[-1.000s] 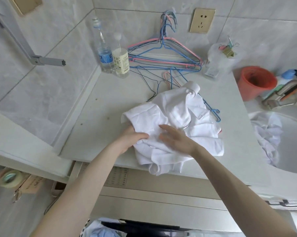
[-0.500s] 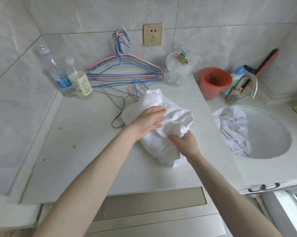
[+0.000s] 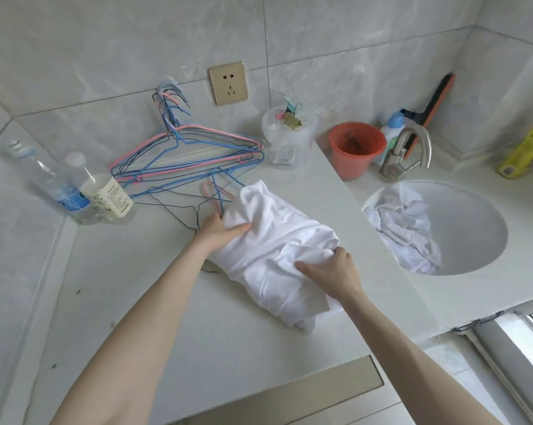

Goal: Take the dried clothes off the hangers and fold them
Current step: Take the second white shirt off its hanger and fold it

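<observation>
A bundled white garment (image 3: 274, 253) lies on the pale counter (image 3: 121, 302), stretching from the middle toward the front edge. My left hand (image 3: 220, 231) grips its far left end, thumb over the cloth. Fingers curled, my right hand (image 3: 335, 273) grips a fold on its near right side. A pile of pink, blue and dark wire hangers (image 3: 185, 157) leans against the back wall, with some lying flat just behind the garment. More crumpled white clothes (image 3: 403, 222) sit in the round sink (image 3: 473, 246).
Two clear bottles (image 3: 75, 185) stand at back left. A clear tub with binder clips (image 3: 289, 139), an orange bucket (image 3: 355, 148), a tap (image 3: 406, 154), a detergent bottle and a yellow bottle (image 3: 525, 148) line the back. A wall socket (image 3: 228, 83) sits above.
The view swung right and closer. My left hand slid from on top of the bundle to its far left end; my right hand shifted to grip the upper right folds.
</observation>
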